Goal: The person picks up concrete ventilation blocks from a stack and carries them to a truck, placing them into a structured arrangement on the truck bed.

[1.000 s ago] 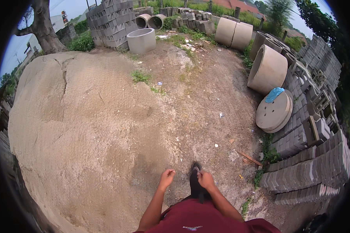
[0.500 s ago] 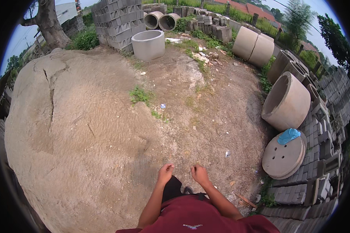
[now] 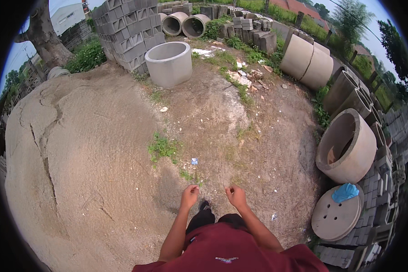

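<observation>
My left hand [image 3: 190,196] is held out in front of my body with its fingers curled in toward the thumb. Level with it, a short gap to the right, my right hand [image 3: 236,196] is curled the same way. I see nothing in either hand, and neither touches anything. Beneath them lies bare, gritty ground [image 3: 213,149]. A small blue and white scrap [image 3: 194,161] lies just beyond my left hand, near a low green weed [image 3: 161,148]. One dark shoe [image 3: 205,206] shows below and between my hands.
A broad sand mound [image 3: 90,154] with cracks fills the left side. Ahead stand an upright concrete ring [image 3: 168,65] and stacked hollow blocks [image 3: 128,34]. Along the right are large concrete pipes [image 3: 347,147], a round slab [image 3: 333,215] with a blue cloth [image 3: 345,193], and rubble [image 3: 240,77].
I have moved forward: the concrete ring, weed and blue scrap appear nearer, and the pipes sit farther right. Both hands remain curled in front of me. A shoe now shows farther forward.
</observation>
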`<state>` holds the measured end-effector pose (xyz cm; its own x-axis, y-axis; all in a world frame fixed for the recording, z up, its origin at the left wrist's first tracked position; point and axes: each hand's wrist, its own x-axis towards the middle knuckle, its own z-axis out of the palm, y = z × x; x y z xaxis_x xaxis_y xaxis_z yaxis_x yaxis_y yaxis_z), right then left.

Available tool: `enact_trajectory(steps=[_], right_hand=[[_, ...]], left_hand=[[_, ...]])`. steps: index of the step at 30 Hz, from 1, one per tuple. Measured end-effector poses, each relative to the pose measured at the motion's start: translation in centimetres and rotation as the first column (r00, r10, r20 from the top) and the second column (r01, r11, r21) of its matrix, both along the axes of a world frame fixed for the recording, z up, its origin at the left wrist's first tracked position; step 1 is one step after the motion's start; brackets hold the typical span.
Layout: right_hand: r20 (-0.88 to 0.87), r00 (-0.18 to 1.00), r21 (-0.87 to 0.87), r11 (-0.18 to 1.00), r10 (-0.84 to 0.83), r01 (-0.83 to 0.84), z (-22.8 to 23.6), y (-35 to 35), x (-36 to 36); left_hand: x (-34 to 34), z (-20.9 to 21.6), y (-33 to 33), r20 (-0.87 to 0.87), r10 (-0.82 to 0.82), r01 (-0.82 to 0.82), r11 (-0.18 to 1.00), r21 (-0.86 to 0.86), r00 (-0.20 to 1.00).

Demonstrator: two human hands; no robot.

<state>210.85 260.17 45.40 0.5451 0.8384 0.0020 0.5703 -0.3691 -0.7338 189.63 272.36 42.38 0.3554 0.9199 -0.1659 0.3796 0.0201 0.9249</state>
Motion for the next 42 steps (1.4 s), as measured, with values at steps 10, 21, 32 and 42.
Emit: enact_trajectory(steps=[10,21,32,42], right_hand=[[-0.145,0.984,0.131,0.983,-0.106,0.126,3.1,26.8,13.6],[-0.005,1.0,0.121,0.993,0.018,-0.017,6.2,58.8,36.7],[-0.057,0.997,0.155,0.987,0.044,-0.035,5.9,84.3,54.0],[0.034,0.984,0.065,0.982,0.175,-0.177,10.2,116.6,69.0]], left_hand=[[14.2,2.0,26.6,-0.008,0.022,-0.022,1.0,-0.019,1.0],[37.8,4.5,56.3,0.2,0.05,-0.017,0.986,-0.165,0.978],[55.8,7.5,82.8,0.189,0.142,-0.053,0.91,-0.411,0.972],[69.7,10.2,114.8,0.171,0.004,0.031,0.979,-0.203,0.985]])
